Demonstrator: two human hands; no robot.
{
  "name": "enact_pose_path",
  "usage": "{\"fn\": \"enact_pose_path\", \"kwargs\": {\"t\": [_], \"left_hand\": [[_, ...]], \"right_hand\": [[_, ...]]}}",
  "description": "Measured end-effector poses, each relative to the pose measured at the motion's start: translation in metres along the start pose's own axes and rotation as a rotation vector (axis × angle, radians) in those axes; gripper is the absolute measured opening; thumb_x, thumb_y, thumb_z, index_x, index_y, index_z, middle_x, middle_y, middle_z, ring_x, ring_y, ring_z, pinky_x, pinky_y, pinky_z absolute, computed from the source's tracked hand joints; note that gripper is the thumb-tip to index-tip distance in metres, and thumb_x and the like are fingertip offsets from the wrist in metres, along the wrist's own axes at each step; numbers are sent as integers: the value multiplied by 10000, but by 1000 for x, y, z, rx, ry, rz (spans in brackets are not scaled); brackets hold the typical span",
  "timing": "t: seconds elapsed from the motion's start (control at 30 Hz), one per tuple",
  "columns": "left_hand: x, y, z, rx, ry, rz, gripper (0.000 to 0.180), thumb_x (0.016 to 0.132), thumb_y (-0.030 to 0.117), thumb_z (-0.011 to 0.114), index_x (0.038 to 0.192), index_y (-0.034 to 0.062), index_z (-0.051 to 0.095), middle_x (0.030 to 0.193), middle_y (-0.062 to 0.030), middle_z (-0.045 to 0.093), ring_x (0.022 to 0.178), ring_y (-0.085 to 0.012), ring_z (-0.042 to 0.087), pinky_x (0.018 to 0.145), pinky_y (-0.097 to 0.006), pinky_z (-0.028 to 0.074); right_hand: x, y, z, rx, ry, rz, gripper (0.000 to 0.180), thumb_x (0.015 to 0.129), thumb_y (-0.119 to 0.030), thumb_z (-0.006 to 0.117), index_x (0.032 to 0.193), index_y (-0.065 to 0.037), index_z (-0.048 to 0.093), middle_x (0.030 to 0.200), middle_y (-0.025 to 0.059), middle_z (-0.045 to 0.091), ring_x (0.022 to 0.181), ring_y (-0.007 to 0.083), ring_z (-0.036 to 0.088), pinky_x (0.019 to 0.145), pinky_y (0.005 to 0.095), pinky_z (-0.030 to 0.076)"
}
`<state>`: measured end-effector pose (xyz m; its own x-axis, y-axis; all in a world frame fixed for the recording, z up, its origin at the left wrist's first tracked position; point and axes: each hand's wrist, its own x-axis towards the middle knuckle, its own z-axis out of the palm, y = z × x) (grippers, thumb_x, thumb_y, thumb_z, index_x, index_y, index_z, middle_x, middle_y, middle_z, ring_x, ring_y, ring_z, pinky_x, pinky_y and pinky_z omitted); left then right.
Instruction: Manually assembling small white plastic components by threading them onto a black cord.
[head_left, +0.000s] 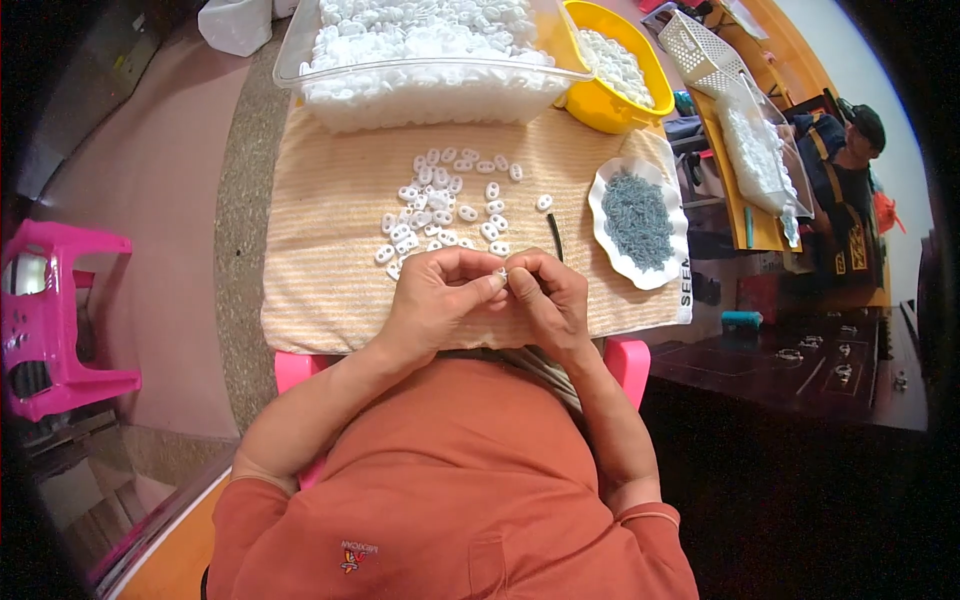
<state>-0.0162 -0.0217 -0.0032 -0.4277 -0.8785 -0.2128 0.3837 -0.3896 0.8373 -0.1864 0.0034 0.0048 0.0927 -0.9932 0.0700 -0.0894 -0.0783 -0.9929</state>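
My left hand (432, 300) and my right hand (552, 298) meet at the near part of a striped towel, fingertips pinched together. Between them shows a small white plastic piece (502, 272), mostly covered by the fingers. Just beyond the hands lie several loose white oval pieces (440, 200), each with two holes. One more oval piece (544, 202) sits apart to the right, above a thin black stick (555, 237). To the right of my right hand, a white scalloped dish (640, 278) holds many tiny grey coil-like parts (638, 218).
A clear plastic bin (430, 72) full of white pieces stands at the towel's (330, 260) far edge. Beside it is a yellow basin (612, 118). A pink stool (70, 310) stands at left. Another person (840, 150) sits at right near a tub of white parts (755, 150).
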Motion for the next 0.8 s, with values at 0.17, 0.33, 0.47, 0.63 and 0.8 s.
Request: {"fn": "enact_pose_path", "kwargs": {"t": [0.17, 0.33, 0.47, 0.63, 0.8], "left_hand": [[2, -1, -3, -42, -25, 4, 180, 877, 12, 635, 1045, -54, 633, 924, -83, 673, 797, -113, 643, 737, -242, 551], [1, 2, -2, -52, -36, -9, 181, 881, 7, 628, 1051, -55, 627, 934, -84, 669, 812, -115, 642, 738, -242, 552], [1, 2, -3, -67, -50, -8, 179, 881, 12, 632, 1047, -53, 630, 925, -83, 672, 799, -115, 644, 742, -242, 555], [1, 2, -2, -68, -47, -9, 181, 880, 17, 638, 1047, -54, 636, 910, -81, 675, 790, -113, 645, 734, -240, 557], [0, 1, -1, -58, -34, -15, 185, 879, 30, 646, 1046, -49, 646, 917, -73, 677, 788, -107, 641, 728, -234, 554]], "right_hand": [[0, 2, -3, 162, -14, 104, 135, 955, -98, 572, 972, 23, 627, 917, 12, 625, 800, 61, 550, 704, 198, 453], [-1, -2, -3, 258, -13, 162, 142, 954, -101, 575, 994, 24, 629, 936, 21, 636, 802, 61, 566, 714, 196, 467], [-1, 3, -4, 292, -27, 160, 153, 953, -104, 577, 1011, 31, 621, 923, 29, 638, 776, 64, 573, 700, 200, 480], [0, 3, -5, 224, -36, 139, 151, 960, -108, 567, 1000, 31, 613, 911, 25, 635, 767, 61, 566, 690, 198, 474], [-1, -2, -1, 152, -32, 118, 157, 976, -133, 547, 949, 11, 602, 866, -1, 609, 763, 50, 531, 683, 190, 441]]}}
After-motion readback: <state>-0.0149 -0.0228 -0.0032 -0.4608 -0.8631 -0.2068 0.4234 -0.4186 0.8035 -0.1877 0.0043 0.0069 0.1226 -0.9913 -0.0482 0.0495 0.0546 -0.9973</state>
